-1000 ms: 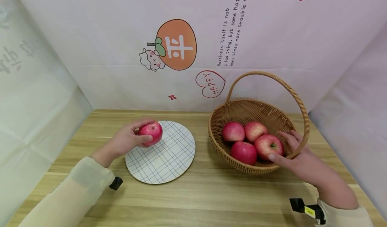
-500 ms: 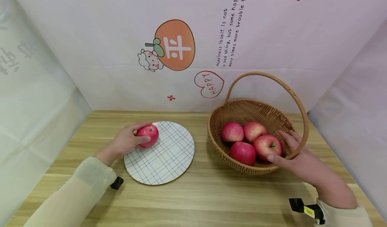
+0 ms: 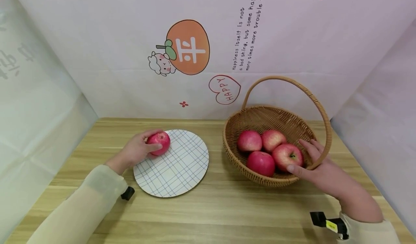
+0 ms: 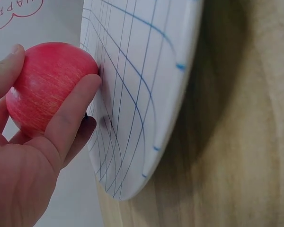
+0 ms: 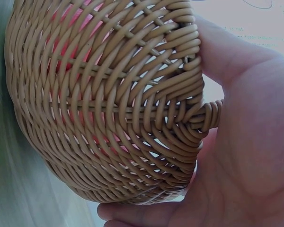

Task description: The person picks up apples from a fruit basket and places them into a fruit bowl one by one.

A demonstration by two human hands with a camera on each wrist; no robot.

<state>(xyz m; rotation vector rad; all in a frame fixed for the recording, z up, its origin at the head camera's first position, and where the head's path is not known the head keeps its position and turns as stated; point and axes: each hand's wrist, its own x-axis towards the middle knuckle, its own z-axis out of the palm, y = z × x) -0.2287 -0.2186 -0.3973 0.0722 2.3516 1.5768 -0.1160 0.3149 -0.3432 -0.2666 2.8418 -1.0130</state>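
A red apple (image 3: 159,143) is in my left hand (image 3: 134,151), thumb on its near side and fingers round the far side. It sits at the upper left part of a round white plate (image 3: 178,168) with blue crossing lines. The left wrist view shows the apple (image 4: 52,85) right at the plate's surface (image 4: 128,94). On the right, my right hand (image 3: 320,171) grips the rim of a brown wicker basket (image 3: 234,157) by the handle's base, thumb over the edge. Several red apples (image 3: 260,163) lie inside; their red shows through the weave (image 5: 99,99) in the right wrist view.
The wooden table (image 3: 214,215) carries the plate and basket side by side. A tall handle (image 3: 305,88) arches over the basket. Behind stands a white printed backdrop (image 3: 130,92), with white sheets (image 3: 42,103) at both sides.
My left hand has moved the apple slightly left and down toward the plate, then stayed nearly still. My right hand and the basket have kept their places.
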